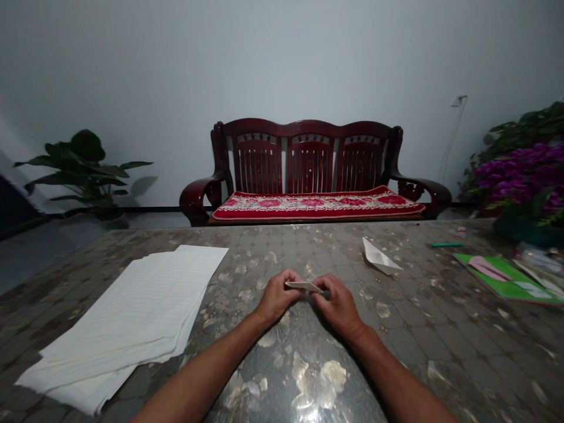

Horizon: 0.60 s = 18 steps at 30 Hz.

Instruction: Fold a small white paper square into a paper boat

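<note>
Between my two hands is a small piece of folded paper (305, 286), held nearly flat just above the table. My left hand (281, 295) pinches its left end, thumb on the near side. On the other end, the fingers and thumb of my right hand (337, 305) are closed. Much of the paper is hidden by the fingers, so its full shape cannot be made out. Beyond my right hand lies another folded white paper (379, 257), with a pointed end standing up. To the left a stack of lined paper sheets (136, 305) is spread unevenly.
The table (247, 376) has a patterned, shiny cover. At the right are a green pen (446, 244), a green booklet (493, 282) with a pink piece on it, and purple flowers (524, 173). A wooden bench (308, 158) stands behind; a potted plant (88, 170) is at the left.
</note>
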{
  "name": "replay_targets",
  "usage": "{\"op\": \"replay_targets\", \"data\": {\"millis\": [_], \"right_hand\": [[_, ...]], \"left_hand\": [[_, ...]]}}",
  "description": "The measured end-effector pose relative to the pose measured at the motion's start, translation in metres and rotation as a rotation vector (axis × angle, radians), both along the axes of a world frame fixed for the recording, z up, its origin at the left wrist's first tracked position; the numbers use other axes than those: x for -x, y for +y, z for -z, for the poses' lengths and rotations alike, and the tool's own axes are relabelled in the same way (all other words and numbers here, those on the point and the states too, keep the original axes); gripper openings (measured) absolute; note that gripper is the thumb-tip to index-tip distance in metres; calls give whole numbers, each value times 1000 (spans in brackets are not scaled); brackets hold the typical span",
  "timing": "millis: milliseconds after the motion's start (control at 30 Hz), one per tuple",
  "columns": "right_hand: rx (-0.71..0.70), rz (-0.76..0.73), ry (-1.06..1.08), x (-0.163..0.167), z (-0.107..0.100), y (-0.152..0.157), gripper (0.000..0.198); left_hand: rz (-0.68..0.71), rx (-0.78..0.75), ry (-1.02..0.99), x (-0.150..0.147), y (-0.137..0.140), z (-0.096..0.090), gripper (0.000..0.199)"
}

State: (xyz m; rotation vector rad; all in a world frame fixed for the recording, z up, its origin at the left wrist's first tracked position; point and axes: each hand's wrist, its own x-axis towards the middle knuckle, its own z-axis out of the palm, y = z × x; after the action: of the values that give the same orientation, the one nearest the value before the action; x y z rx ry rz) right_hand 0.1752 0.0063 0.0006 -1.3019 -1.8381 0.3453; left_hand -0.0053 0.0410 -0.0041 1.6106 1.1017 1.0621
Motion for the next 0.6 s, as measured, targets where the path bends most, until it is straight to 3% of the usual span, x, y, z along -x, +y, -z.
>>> {"op": "replay_targets", "data": {"millis": [100,300,600], "right_hand": [[-116,18,-143,-5,-3,-1,12],[-175,20,-326,-12,0,1,15],[-73,-53,-332,-10,6,-3,17]], "left_hand": [[-5,-156,158,4,-3,-3,7],[41,-570,509,23,-14,-11,19],[183,-700,777,29,-11,1,11]]}}
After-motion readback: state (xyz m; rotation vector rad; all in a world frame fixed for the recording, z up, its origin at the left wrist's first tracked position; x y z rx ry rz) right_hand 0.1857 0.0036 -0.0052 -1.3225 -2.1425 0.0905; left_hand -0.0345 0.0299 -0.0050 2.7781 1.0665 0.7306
